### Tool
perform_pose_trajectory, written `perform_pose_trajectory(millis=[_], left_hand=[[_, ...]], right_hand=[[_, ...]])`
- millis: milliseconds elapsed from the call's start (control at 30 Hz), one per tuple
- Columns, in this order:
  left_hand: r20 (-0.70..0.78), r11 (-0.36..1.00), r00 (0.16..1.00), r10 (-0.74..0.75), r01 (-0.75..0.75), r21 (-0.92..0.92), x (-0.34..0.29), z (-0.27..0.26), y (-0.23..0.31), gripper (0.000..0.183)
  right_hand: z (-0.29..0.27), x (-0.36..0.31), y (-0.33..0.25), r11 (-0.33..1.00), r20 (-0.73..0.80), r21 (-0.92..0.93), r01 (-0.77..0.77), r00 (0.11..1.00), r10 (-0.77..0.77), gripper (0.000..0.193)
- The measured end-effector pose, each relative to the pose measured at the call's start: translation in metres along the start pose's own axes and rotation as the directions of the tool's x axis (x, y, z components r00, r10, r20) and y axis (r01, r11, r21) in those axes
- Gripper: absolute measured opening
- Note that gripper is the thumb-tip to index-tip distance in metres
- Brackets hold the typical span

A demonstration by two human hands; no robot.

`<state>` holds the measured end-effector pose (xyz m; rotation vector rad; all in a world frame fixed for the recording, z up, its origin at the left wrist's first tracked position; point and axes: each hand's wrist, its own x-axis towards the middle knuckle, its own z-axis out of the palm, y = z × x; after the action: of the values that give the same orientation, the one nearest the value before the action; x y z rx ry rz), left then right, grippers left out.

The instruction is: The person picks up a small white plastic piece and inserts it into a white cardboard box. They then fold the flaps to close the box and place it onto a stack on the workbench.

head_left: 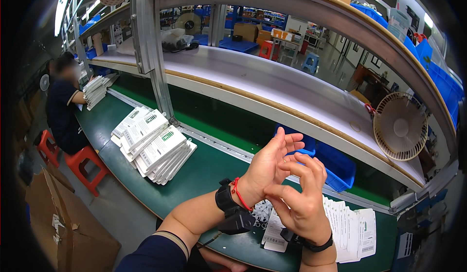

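Observation:
Both my hands are raised in front of me over the green worktable (214, 174). My left hand (266, 164) is open, palm turned inward, fingers stretched up to the right; a red string bracelet (236, 194) and a black strap with a small device (233, 213) circle that wrist. My right hand (304, 199) has loosely bent fingers, its thumb and fingertips apart and close to the left palm. Nothing shows in either hand. Under them lie small grey-white pieces (261, 211) and flat white printed packages (275, 233). A fanned row of white packages (367, 233) lies right of my right wrist.
Stacked white packages (163, 148) stand on the table to the left. Blue bins (335, 167) sit behind my hands, below a long white shelf (243, 84). A fan (400, 126) stands at right. Another person (68, 106) sits far left, near red stools (85, 165) and a cardboard box (68, 218).

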<state>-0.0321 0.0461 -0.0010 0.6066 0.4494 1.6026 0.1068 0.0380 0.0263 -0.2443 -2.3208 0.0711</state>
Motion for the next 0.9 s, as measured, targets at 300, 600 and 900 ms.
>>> perform_pose_trajectory(millis=[300, 600, 900], left_hand=[[-0.006, 1.000, 1.000, -0.014, 0.014, 0.008, 0.000, -0.002, -0.001, 0.059], [0.119, 0.997, 0.992, 0.049, -0.041, -0.066, -0.009, 0.007, 0.012, 0.069], [0.528, 0.989, 0.843, 0.100, -0.026, -0.146, -0.022, 0.016, 0.023, 0.094]], right_hand=[[0.003, 0.004, -0.003, 0.997, -0.012, 0.062, -0.050, 0.999, 0.051, 0.033], [-0.003, 0.000, 0.010, 0.991, -0.111, 0.109, -0.082, 0.989, 0.094, 0.029], [0.000, -0.004, 0.038, 0.501, -0.121, 0.836, -0.227, 0.813, 0.570, 0.067]])
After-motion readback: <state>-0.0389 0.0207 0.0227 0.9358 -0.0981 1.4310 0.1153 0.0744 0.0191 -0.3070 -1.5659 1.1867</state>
